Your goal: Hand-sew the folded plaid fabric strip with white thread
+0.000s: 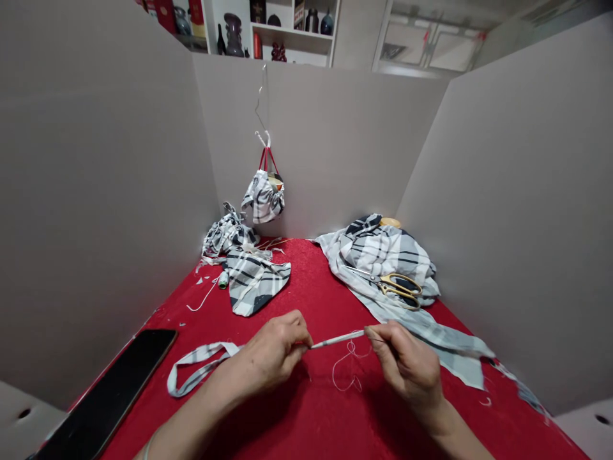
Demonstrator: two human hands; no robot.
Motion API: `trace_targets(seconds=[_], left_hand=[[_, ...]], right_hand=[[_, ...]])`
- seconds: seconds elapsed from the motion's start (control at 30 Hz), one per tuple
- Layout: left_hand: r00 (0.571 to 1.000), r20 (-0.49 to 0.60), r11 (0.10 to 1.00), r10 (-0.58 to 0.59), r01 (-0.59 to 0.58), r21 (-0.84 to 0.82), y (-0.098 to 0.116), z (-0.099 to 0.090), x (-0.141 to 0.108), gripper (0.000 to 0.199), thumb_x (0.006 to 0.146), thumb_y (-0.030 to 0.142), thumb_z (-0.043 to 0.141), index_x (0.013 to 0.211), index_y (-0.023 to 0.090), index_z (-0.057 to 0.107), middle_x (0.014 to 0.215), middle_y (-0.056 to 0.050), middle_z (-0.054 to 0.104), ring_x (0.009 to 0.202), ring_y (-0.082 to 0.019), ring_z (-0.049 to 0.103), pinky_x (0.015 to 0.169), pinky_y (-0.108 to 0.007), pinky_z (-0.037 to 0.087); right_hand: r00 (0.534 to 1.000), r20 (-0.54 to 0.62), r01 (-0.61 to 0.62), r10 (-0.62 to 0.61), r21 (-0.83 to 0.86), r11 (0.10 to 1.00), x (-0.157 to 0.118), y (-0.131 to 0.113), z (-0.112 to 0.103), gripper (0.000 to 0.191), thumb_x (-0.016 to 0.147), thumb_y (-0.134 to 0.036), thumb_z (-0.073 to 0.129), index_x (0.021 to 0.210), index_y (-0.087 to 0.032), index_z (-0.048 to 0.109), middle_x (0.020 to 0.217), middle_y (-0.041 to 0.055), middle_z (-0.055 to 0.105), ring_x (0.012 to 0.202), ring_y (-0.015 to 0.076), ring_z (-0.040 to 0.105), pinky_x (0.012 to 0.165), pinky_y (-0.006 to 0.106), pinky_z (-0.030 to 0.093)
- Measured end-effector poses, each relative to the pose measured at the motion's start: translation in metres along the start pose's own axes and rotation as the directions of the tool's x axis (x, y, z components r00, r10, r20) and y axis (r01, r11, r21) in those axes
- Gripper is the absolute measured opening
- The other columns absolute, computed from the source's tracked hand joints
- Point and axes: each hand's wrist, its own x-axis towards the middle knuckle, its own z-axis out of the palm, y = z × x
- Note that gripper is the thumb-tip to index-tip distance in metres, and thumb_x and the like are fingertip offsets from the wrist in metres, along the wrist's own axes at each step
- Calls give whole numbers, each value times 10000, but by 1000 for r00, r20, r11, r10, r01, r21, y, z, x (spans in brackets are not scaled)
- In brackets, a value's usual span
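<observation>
A narrow folded fabric strip [338,339] is stretched between my hands above the red cloth. My left hand [280,345] pinches its left end, and the strip's looped tail [191,367] lies on the cloth beyond my left wrist. My right hand [407,361] pinches the other end, with a thin needle-like item [377,340] showing at the fingertips. Loose pale thread [347,377] curls below the strip, between my hands.
Gold-handled scissors [402,284] rest on a checked fabric pile [387,252] at the right. A black phone [110,390] lies at the left. Checked scraps [253,278] and a thread spool [223,280] sit back left. A small fabric bag [264,198] hangs from a hook.
</observation>
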Motion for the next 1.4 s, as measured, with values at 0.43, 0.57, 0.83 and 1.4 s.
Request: trace_targets(seconds=[0.43,0.57,0.83,1.4], left_hand=[[900,242,768,-363,437,-469,-11,5,3,203,743,170,471,845,129,641,583,-4,618,453,-105,558,436,-181,388],[935,140,803,-327,353,-480,-5,3,4,81,682,135,486,670,135,566,824,-42,629,505,-92,604,478,-192,436],[865,163,604,-475,455,-654,-8,15,6,178,578,129,446,664,139,601,475,15,593,420,-94,524,432,-186,383],[929,1,661,-370,264,-702,0,14,-5,226,606,262,769,789,130,750,629,16,503,565,-85,418,519,-223,308]], right_hand=[[1000,-2,-30,30,50,998,0,-5,-1,152,873,-124,478,768,-176,575,573,-10,543,476,104,521,464,197,411],[997,-13,-78,78,49,996,0,-6,1,162,874,-150,484,746,-180,579,552,-22,526,450,100,509,451,197,399],[994,2,-114,114,61,992,-9,-7,9,147,880,-145,486,763,-176,568,586,-15,541,484,100,528,484,199,414],[992,-60,-107,112,79,991,-16,-18,13,99,860,-138,520,809,-185,591,607,-5,617,535,127,602,591,229,492]])
